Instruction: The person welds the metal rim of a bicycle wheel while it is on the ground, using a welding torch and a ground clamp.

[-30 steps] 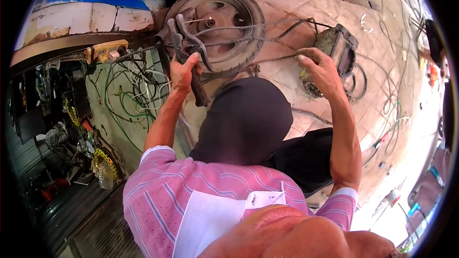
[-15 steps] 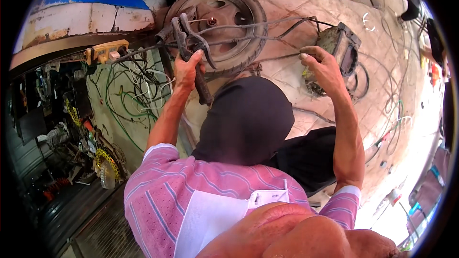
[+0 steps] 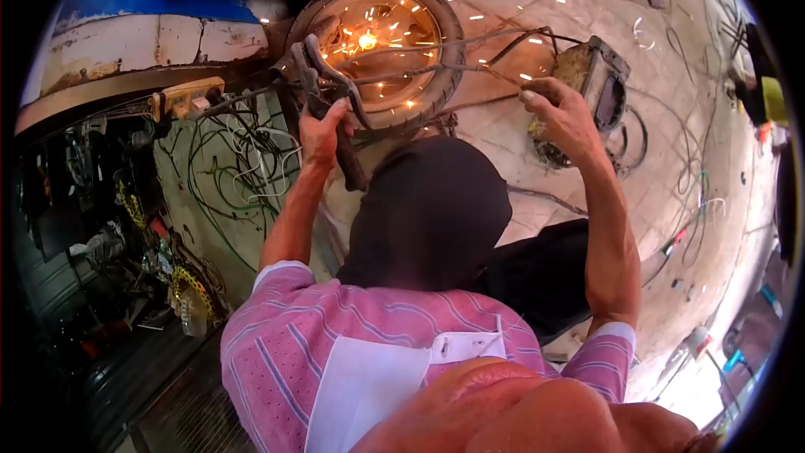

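My left hand [image 3: 321, 136] is wrapped round the dark handle of a welding electrode holder [image 3: 340, 147], its jaws pointing away from me over a wheel. Bright sparks and a glowing point [image 3: 367, 41] show at the hub of that wheel [image 3: 451, 88], which has a black tyre and lies on its side. The rod in the jaws is lost in the glare. My right hand [image 3: 563, 113] is raised by a metal box, thumb and forefinger pinched together. A thin dark cable or rod reaches its fingertips; whether they grip it is unclear.
The box-shaped machine [image 3: 589, 88] stands at the right, with cables around it. A yellowish power strip [image 3: 186, 96] sits at the left above tangled wires [image 3: 243, 155]. Chains and parts [image 3: 189, 289] lie at the lower left. My dark-clad knee [image 3: 429, 210] is between my arms.
An arc has lit at the wheel's hub, throwing sparks and an orange glow. The electrode holder and my left hand have shifted slightly left and nearer. My right hand has hardly moved.
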### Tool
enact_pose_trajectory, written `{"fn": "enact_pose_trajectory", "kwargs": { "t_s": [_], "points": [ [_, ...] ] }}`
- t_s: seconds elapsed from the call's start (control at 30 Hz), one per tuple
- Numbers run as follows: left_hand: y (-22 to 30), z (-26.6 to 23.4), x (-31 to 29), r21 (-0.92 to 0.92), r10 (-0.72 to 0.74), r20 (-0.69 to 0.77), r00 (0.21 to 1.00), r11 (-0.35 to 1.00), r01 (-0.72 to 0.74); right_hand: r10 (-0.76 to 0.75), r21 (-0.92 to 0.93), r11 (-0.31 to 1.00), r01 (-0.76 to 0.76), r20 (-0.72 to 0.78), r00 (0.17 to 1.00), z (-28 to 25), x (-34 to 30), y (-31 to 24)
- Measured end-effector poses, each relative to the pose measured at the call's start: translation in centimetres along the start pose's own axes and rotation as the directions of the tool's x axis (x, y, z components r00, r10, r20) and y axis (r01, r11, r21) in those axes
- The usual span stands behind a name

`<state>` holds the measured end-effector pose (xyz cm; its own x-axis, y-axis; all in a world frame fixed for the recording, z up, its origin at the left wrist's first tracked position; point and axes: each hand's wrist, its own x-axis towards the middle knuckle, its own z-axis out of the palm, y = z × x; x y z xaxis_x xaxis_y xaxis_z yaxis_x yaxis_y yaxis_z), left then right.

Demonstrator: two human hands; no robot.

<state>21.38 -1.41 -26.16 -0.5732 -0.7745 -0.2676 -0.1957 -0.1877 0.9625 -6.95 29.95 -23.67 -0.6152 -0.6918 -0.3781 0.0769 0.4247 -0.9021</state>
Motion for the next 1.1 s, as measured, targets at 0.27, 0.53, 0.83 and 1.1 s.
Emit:
{"fn": "enact_pose_trajectory", "kwargs": {
  "t_s": [0.27, 0.53, 0.83, 1.1],
  "points": [
    [-1.2, -0.5, 0.9, 0.017, -0.001, 0.035, 0.999, 1.0, 0.0, 0.023, -0.018, 1.0, -0.023, -0.012, 1.0, 0.2, -0.6, -0.7],
    [-1.8, -0.8, 1.3, 0.004, -0.018, 0.04, 0.999, 1.0, 0.018, 0.026, -0.062, 0.998, -0.027, -0.009, 1.0, 0.3, -0.5, -1.0],
    [-2.1, -0.4, 1.8, -0.016, -0.059, 0.046, 0.997, 0.998, 0.06, 0.041, -0.056, 0.998, -0.041, -0.008, 0.999, 0.2, -0.6, -1.2],
    [-1.9, -0.2, 1.7, -0.002, -0.033, 0.032, 0.999, 0.999, 0.033, 0.037, -0.046, 0.998, -0.037, -0.006, 0.999, 0.1, -0.3, -0.9]
  ]
}}
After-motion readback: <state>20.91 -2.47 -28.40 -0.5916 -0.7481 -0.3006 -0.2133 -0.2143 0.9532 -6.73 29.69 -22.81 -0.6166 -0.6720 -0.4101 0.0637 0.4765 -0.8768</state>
